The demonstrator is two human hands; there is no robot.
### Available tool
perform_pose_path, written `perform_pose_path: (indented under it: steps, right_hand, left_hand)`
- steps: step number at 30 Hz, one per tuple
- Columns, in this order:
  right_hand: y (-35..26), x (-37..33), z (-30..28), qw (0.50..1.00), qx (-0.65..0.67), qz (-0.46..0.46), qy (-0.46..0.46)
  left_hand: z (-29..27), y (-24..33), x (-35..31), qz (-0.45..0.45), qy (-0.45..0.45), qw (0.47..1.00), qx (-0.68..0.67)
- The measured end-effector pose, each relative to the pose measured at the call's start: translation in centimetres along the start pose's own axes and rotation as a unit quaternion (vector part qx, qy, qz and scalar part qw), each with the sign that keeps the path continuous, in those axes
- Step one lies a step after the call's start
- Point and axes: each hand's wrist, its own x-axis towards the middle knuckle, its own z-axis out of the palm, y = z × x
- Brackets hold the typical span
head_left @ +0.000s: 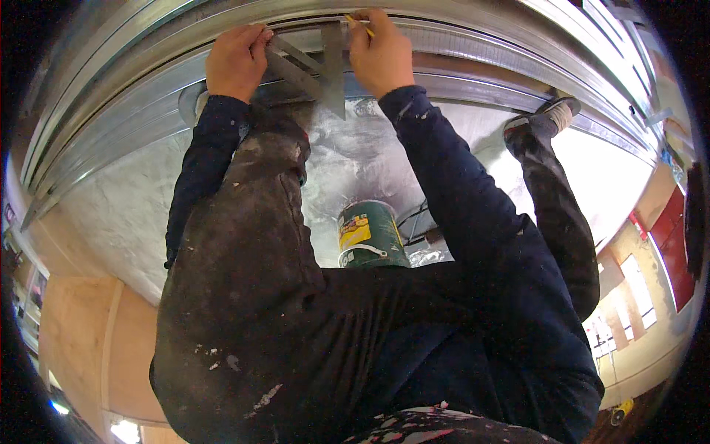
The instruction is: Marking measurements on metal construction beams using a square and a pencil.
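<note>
Pinched between thumb and fingers of my left hand (pixel 235 65) is one end of a metal set square (pixel 333 72). The square lies against long silvery metal profiles (pixel 473 68), with one blade pointing back toward me. To its right, my right hand (pixel 384 58) is closed around a thin yellow pencil (pixel 350 20). The pencil's end meets the profile close to the top of the square. Its exact tip is too small to make out.
A green paint bucket (pixel 381 231) stands on the smooth grey floor (pixel 355 159) between my legs, with dark cables (pixel 418 222) beside it. Several profiles curve across the far side. My shod foot (pixel 558 115) rests by them at right. Wooden panels (pixel 78 333) stand at left.
</note>
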Motion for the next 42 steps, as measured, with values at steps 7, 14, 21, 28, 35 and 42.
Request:
perform_pose_path:
  steps: [7,14,21,28,35,42]
  right_hand:
    - [3.1,-8.3,0.1,0.989,-0.011,0.048,-0.137]
    - [2.0,-11.8,-0.1,0.984,0.025,0.075,-0.161]
    - [1.9,-11.9,0.4,0.98,0.036,0.073,-0.181]
    - [2.7,-12.0,0.6,0.984,0.04,0.064,-0.164]
    - [2.6,-11.9,0.7,0.982,0.017,0.066,-0.174]
    - [2.4,-11.8,0.5,0.979,0.03,0.081,-0.185]
  left_hand:
    - [-0.3,-0.1,-0.5,-0.002,-0.001,1.0,0.005]
    - [-2.0,-1.0,0.1,-0.055,-0.078,0.995,-0.007]
    - [-2.1,-1.0,0.3,-0.048,-0.07,0.996,0.01]
    - [-2.0,-0.5,0.2,-0.061,-0.073,0.995,-0.026]
    - [-1.6,-1.0,0.0,-0.045,-0.051,0.997,-0.03]
    - [-1.7,-0.5,-0.1,-0.064,-0.049,0.997,-0.01]
